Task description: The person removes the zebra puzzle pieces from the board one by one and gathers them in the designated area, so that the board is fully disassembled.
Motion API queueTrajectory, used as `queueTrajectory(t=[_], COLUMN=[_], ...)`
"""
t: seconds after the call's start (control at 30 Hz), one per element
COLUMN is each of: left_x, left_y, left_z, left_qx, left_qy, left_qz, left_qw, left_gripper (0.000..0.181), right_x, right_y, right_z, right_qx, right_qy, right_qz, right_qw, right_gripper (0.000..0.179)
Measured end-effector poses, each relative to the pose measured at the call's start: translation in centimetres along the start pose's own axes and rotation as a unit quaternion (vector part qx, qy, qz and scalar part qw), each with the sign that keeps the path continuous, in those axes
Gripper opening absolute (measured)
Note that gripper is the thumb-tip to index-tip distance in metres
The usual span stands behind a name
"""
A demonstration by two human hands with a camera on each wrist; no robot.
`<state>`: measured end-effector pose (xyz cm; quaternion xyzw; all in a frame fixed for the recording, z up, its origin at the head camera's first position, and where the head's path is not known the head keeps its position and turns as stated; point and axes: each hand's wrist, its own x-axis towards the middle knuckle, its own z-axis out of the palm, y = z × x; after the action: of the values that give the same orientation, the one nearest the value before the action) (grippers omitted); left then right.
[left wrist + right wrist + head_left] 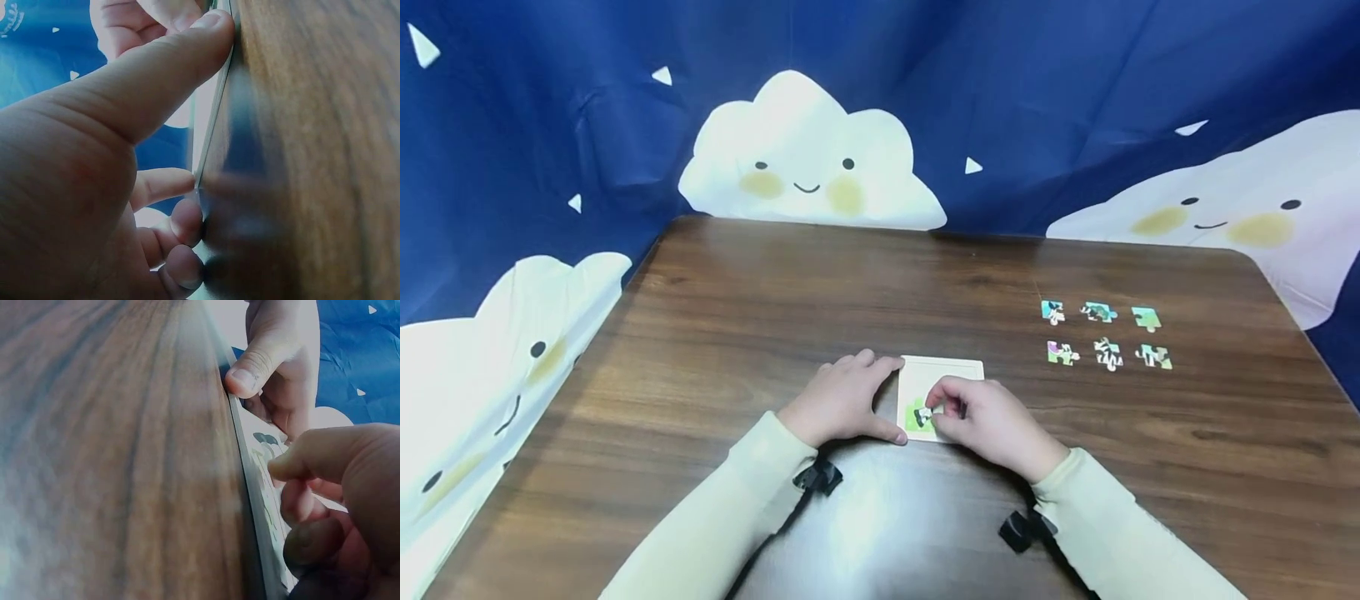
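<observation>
A small square white puzzle board (940, 368) lies on the table between my hands. My left hand (844, 398) spans its left side, forefinger at the far corner and thumb at the near corner, both fairly straight. In the board's near left part is a green puzzle piece with a black-and-white panda print (919, 416). With thumb and forefinger, my right hand (988, 419) pinches this piece at its right edge, low over the board. The fingertips cover part of it. In the right wrist view, the panda print (267, 439) shows just beyond the right fingertips.
Several loose puzzle pieces lie in two rows at the right, among them a green one (1147, 318) and a pink-and-green one (1062, 353). The brown wooden table (760, 292) reaches back to a blue curtain (1000, 75) with printed clouds.
</observation>
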<state>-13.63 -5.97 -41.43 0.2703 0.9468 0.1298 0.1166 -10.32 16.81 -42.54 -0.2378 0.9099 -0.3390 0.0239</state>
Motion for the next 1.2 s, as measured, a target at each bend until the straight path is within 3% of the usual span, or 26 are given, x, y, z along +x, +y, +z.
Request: queueTrajectory(t=[0.2, 0.4, 0.63, 0.9, 1.2], left_x=[0.4, 0.9, 0.5, 0.3, 0.4], left_y=[-0.1, -0.1, -0.1, -0.2, -0.1], left_z=[-0.4, -1.5, -1.0, -0.5, -0.5], left_qx=[0.000, -0.003, -0.009, -0.008, -0.008], left_qy=[-0.016, -0.018, -0.029, -0.034, -0.031], left_qz=[-0.006, -0.007, -0.013, -0.015, -0.017], left_qw=[0.9999, 0.9998, 0.9995, 0.9993, 0.9993], left_gripper=[0.105, 0.104, 0.104, 0.104, 0.105], right_x=[0.4, 1.1, 0.8, 0.2, -0.8], right_y=[-0.1, -0.3, -0.2, 0.4, 1.9], right_z=[-0.4, -0.9, -0.3, -0.1, -1.1], right_qx=[-0.003, -0.019, -0.024, 0.011, 0.053], right_qy=[-0.013, 0.001, 0.009, 0.026, 0.053], right_qz=[0.009, 0.005, 0.005, 0.027, 0.018], right_qw=[0.9999, 0.9998, 0.9996, 0.9992, 0.9970], right_gripper=[0.010, 0.009, 0.008, 0.008, 0.013])
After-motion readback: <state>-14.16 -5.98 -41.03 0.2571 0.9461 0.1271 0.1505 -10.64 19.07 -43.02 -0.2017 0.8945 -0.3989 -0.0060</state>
